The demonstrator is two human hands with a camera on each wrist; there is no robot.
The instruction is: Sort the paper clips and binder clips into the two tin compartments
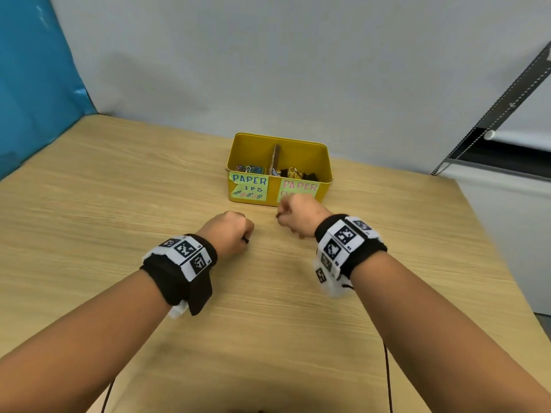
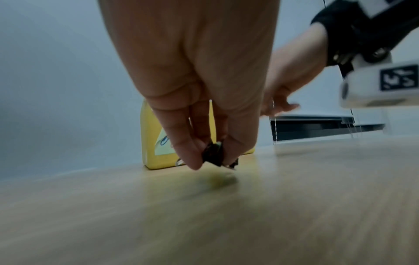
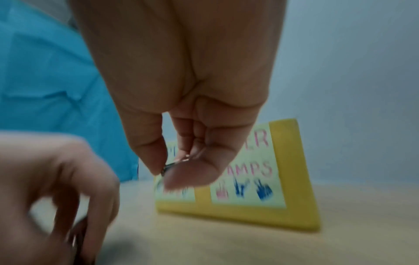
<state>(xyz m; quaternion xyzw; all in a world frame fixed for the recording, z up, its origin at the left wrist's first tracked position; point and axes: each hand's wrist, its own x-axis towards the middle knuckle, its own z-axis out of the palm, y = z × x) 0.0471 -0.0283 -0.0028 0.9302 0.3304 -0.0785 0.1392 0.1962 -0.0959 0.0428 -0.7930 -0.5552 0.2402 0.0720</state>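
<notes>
Table [image 1: 119, 204]: light wood-grain top, filling most of the head view; both forearms reach over its near half.
Tin [image 1: 325, 174]: yellow, rectangular, open-topped, standing at the far middle of the table against the grey wall.
Divider [image 1: 276, 158]: upright strip across the tin's middle, splitting it into a left and a right compartment.
Left compartment: a heap of coloured paper clips [image 1: 252, 168].
Right compartment: black binder clips [image 1: 301, 173] with metal handles.
Left label [image 1: 250, 186]: pale green note on the tin's near wall, blue "PAPER" lettering with small clip drawings beneath.
Right label [image 3: 248, 177]: pale green note with pink lettering ending "AMPS" and small clip drawings; partly hidden behind the right hand in the head view.
Left hand [image 1: 229, 234]: low over the table, near side of the tin and left of the right hand, fingers curled down and pinching a small black binder clip [image 2: 214, 154] just above the wood.
Right hand [image 1: 298, 214]: close in front of the tin's right label, thumb and fingers pinched on a small metallic clip [image 3: 172, 165]; blur hides which kind.
Hands: apart, side by side, each on its own clip.
</notes>
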